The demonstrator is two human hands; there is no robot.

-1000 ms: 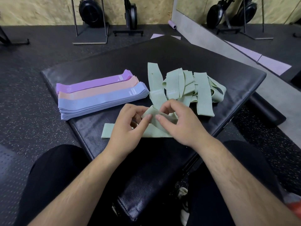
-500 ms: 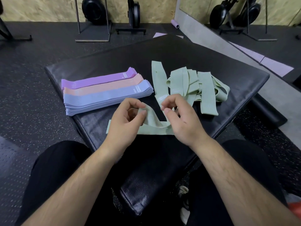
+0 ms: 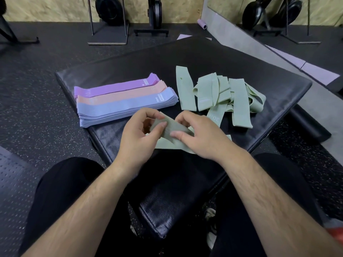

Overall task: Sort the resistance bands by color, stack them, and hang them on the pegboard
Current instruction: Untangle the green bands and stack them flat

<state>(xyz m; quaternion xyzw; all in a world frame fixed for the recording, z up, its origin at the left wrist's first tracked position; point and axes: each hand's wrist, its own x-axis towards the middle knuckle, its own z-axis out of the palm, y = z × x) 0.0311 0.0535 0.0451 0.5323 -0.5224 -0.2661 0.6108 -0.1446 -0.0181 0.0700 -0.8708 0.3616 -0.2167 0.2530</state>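
While both hands meet over the near part of the black pad (image 3: 204, 58), I see them sharing one green band (image 3: 173, 127). The left hand (image 3: 137, 140) has thumb and curled fingers pinching a raised, folded part of it, and the right hand (image 3: 201, 139) pinches the same fold from the other side, thumb on top. The two grips sit close together, almost touching. The rest of that band lies flat on the pad beneath the hands, and a short green tip shows just past the right hand's outer side; I cannot tell whether that tip belongs to the held band.

Just beyond the left hand lie three flat stacks side by side, touching along their long edges: the blue stack (image 3: 122, 107) nearest the hand, the peach stack (image 3: 120, 95) behind it, and the purple stack (image 3: 115, 88) farthest.

Beyond the right hand sits a loose pile of green bands (image 3: 222, 93), overlapping and twisted, with one strip marked "30" reaching back toward the right hand's knuckles. One green strip lies apart at the pile's left edge, between the pile and the stacks.

Far beyond both hands, a lilac foam roller (image 3: 202, 24) lies on the floor.
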